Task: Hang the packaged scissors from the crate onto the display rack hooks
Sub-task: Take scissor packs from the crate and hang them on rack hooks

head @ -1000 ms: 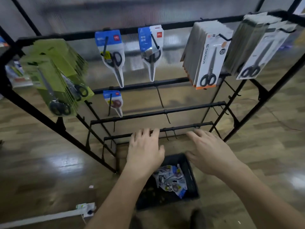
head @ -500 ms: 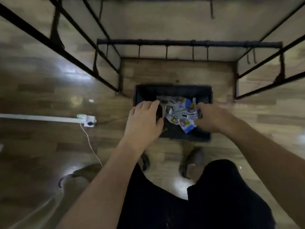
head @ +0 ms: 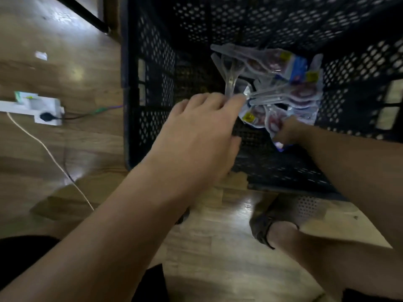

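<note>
The brown wooden plank floor [head: 65,68] shows bright glare patches; a white power strip [head: 32,107] lies on it, a thin white cable [head: 43,147] nearby

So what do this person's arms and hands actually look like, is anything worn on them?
Everything in view is bare. The left hand and right hand have no gloves, and no rings show on the fingers, though the picture is blurred. The left forearm and right forearm are uncovered as far as the frame reaches: no sleeves, watch or bands.
</note>
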{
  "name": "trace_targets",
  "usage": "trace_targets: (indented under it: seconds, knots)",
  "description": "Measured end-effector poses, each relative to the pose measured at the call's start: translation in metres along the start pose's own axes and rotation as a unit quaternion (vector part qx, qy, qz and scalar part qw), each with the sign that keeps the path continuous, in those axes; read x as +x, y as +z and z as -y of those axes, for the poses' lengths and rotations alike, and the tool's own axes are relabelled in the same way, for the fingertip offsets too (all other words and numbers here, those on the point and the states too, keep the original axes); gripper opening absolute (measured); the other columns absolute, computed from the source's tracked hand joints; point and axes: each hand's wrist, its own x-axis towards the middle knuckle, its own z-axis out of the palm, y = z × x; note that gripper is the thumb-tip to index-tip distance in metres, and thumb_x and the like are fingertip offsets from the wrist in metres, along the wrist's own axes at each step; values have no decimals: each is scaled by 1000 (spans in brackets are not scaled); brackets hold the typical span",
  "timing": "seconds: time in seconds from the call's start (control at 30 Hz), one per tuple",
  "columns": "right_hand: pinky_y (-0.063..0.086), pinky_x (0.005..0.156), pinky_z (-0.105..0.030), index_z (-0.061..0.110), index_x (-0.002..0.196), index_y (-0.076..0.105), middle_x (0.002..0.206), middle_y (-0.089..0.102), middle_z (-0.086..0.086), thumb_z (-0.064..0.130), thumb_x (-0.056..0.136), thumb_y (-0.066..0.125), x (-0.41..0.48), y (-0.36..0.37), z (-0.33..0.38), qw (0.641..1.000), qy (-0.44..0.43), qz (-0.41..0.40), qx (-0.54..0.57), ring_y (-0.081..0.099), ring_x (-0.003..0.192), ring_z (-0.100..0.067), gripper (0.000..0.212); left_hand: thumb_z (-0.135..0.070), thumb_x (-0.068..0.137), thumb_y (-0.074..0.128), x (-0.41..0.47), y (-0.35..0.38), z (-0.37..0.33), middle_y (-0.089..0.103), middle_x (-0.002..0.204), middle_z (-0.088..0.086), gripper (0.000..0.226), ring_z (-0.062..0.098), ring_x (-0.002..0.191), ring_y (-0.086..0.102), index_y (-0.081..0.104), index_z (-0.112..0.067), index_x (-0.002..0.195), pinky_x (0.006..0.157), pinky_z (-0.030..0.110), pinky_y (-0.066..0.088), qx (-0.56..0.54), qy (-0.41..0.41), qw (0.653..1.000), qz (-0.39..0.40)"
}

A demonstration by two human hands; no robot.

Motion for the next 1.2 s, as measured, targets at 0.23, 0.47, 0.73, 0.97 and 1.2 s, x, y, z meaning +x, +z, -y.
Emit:
trace_targets:
  seconds: [0.23,0.47,0.73,0.97,1.2]
  knots:
    - [45,96,-43,1,159,4,155,41,-18,55,82,80,43,28,-10,981,50,-122,144,47,134,-37,121,-49,102,47,34,-6,9,49,143,-6,57,24,134,43,26,-36,153,109,45,36,23,25,999,35]
    - [43,73,-28,19,95,66,100,67,-3,34,82,86,41,16,-21,989,-96,11,116,60,92,-17,29,-51,101,47,41,-7,14,54,138,-3,54,25,126,52,29,-37,150,104,46,44,42,21,997,66]
    - [31,112,-45,29,115,73,145,36,-13,62,73,82,37,5,1,976,-146,-108,-117,28,135,-36,54,-54,103,42,30,-1,27,53,140,-2,53,25,128,51,27,-38,151,105,45,41,38,21,995,93]
    - [48,78,-45,14,83,54,108,54,-15,24,86,55,81,22,33,971,-104,-199,-78,48,76,-28,11,-53,102,43,27,-5,37,57,130,-2,49,27,117,56,33,-36,147,95,44,42,25,31,998,38]
    - [43,58,-33,11,66,55,70,53,-8,20,88,69,42,24,30,976,-103,-192,-2,56,71,-29,27,-52,101,46,21,-8,45,57,128,0,53,29,117,56,31,-36,149,91,43,40,48,33,997,51]
